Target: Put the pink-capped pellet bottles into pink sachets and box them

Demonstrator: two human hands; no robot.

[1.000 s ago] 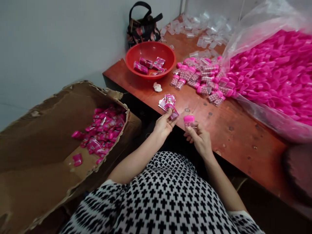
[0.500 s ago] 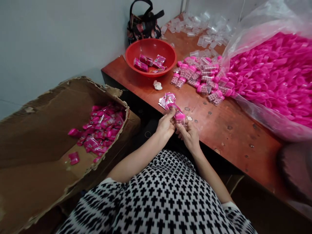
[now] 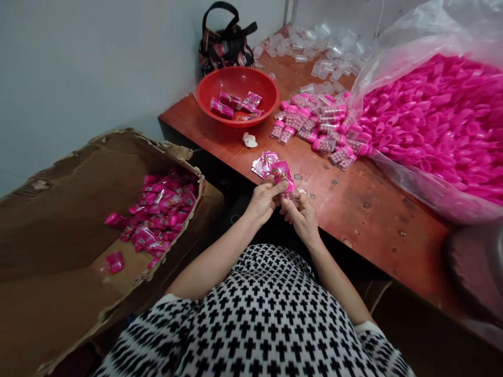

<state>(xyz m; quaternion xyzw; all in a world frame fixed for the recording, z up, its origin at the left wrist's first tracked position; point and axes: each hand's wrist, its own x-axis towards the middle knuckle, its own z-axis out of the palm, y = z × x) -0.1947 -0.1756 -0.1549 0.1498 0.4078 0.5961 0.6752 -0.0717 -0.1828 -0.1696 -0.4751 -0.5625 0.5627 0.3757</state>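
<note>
So there's this little clear jar [image 3: 288,196] of pink beads held up at the front edge of the worktop [image 3: 365,225], pinched between both hands. The left hand [image 3: 263,203] has a shiny pink wrapper [image 3: 280,168] between thumb and fingers, up against the jar's top; the right hand [image 3: 303,215] grips the jar's lower end. Just beyond sits a small stack of flat wrappers [image 3: 260,165], then a crumpled white wad [image 3: 249,140] and a red bowl [image 3: 236,78] with a few pink packs in it. To the right of the bowl, a pile of filled jars [image 3: 297,118] runs up to a big plastic bag of pink pieces [image 3: 432,115]. Down left, a ragged cardboard box [image 3: 55,220] holds a heap of wrapped ones [image 3: 163,209].
</note>
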